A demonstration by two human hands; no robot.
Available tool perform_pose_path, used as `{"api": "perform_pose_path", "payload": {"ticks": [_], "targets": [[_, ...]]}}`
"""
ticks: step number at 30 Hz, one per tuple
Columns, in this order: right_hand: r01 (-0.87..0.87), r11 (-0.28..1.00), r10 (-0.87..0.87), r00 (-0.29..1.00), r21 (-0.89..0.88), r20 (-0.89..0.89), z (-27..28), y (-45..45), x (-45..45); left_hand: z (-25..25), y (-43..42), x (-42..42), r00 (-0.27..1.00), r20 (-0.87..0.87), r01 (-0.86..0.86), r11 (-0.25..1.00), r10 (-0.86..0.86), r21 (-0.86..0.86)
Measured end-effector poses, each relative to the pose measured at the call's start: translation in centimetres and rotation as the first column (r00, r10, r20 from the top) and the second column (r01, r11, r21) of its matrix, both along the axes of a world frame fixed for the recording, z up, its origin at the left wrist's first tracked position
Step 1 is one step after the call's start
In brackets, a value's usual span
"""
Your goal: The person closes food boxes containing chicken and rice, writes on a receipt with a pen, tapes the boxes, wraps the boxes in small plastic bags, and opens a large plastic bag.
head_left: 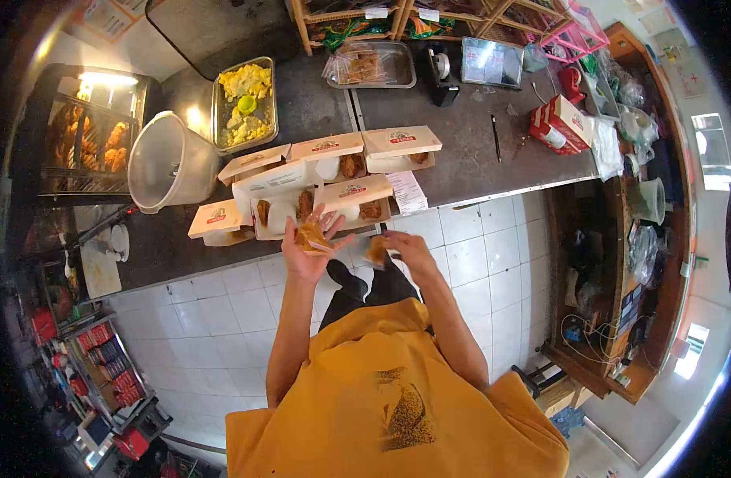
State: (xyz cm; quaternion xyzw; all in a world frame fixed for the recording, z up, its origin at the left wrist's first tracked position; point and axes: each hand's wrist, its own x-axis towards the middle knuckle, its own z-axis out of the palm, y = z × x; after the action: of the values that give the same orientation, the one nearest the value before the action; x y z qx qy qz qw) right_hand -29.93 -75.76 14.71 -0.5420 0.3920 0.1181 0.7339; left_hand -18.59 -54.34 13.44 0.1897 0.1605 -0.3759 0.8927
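Just off counter's (469,171) near edge, left hand (308,243) palm up, fingers spread, orange packets (311,236) lying on it. Right of it, right hand (409,253) pinching blurred brownish packet (376,250) above tiled floor (469,259). On counter, food boxes (326,146) beyond left hand, receipt (408,193) at their right; farther left, metal tray (275,103) of yellow food.

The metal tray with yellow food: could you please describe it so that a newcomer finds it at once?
On the dark counter, find the lit glass case at the far left. Right of it stands a whitish bucket, and right of that the metal tray. Unlike the other tray, which holds plastic packets, it has a small green cup amid yellow food.
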Motion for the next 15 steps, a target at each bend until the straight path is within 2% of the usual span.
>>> {"api": "perform_pose_path", "payload": {"ticks": [4,6,7,9,11,12,13,14,15], "targets": [[0.061,0.996,-0.066,0.996,0.072,0.058,-4.6,1.5,5.6,1.3,-0.4,0.7,1.000,0.025,-0.013,0.999,0.012,0.039],[-0.018,0.957,0.098,0.960,-0.290,0.263,-11.4,1.3,4.4,1.5,0.0,0.9,1.000,0.014,-0.003,0.998,0.003,0.056],[-0.022,0.882,0.202,0.920,-0.470,0.337,-13.3,0.9,3.8,1.1,0.7,0.2,1.000,-0.004,0.005,0.998,-0.004,0.062],[-0.119,0.839,0.276,0.934,-0.530,0.227,-7.9,-0.9,1.0,1.7,2.0,-2.2,0.999,-0.048,0.025,0.993,-0.020,0.119],[-0.107,0.900,0.204,0.960,-0.423,0.190,-4.8,-3.9,-1.7,3.6,2.6,-3.9,0.996,-0.078,0.057,0.984,-0.044,0.168],[-0.048,0.938,0.111,0.979,-0.343,0.169,-4.2,-5.7,-3.0,4.4,2.8,-4.6,0.994,-0.091,0.068,0.983,-0.053,0.168],[-0.042,0.932,0.088,0.990,-0.361,0.114,-4.5,-7.8,-4.2,5.4,1.9,-4.0,0.994,-0.088,0.076,0.985,-0.063,0.154],[-0.030,0.945,0.045,0.998,-0.326,0.039,-2.6,-9.6,-4.1,6.3,1.1,-3.5,0.994,-0.085,0.084,0.987,-0.073,0.140],[0.026,0.947,-0.012,0.999,-0.320,0.044,-1.7,-11.3,-4.3,7.5,-0.9,-1.8,0.995,-0.061,0.088,0.990,-0.082,0.110]]}}
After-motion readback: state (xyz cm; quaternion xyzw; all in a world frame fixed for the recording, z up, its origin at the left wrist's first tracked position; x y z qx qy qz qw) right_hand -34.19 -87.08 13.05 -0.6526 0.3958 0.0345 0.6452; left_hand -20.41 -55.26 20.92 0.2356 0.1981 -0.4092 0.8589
